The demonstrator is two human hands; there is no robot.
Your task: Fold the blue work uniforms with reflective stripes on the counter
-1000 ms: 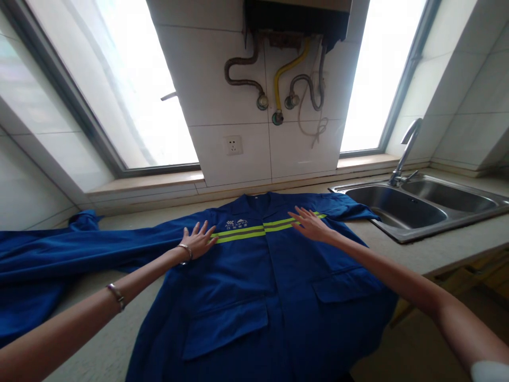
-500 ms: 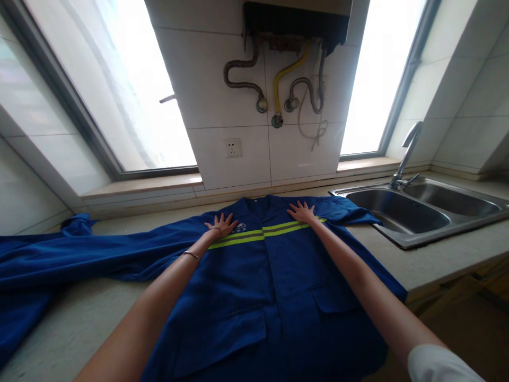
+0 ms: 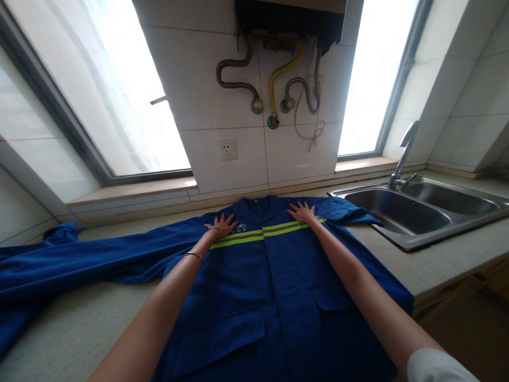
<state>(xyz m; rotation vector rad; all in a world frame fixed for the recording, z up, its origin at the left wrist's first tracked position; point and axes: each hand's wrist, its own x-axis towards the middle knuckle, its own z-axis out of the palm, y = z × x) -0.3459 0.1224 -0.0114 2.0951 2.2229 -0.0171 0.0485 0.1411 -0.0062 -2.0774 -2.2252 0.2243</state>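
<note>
A blue work jacket (image 3: 238, 281) with a yellow-green and grey reflective band across the chest lies front up on the counter, its collar toward the wall. My left hand (image 3: 224, 225) rests flat with spread fingers on the left side of the chest, beside a white printed logo. On the other side of the chest, just above the band, my right hand (image 3: 303, 212) lies flat, fingers apart. Both palms touch the cloth and neither hand grips it. One sleeve stretches far to the left; the other reaches the sink's edge. The jacket's bottom hem is out of view.
A double steel sink (image 3: 401, 212) with a tap (image 3: 403, 154) is set into the counter (image 3: 99, 318) on the right. More blue cloth (image 3: 19, 323) lies at the far left. A water heater (image 3: 290, 26) with hoses hangs on the tiled wall above a socket (image 3: 228, 150).
The camera view has shifted slightly, so the wall and heater appear a little further left. Both hands stay in the same places on the jacket.
</note>
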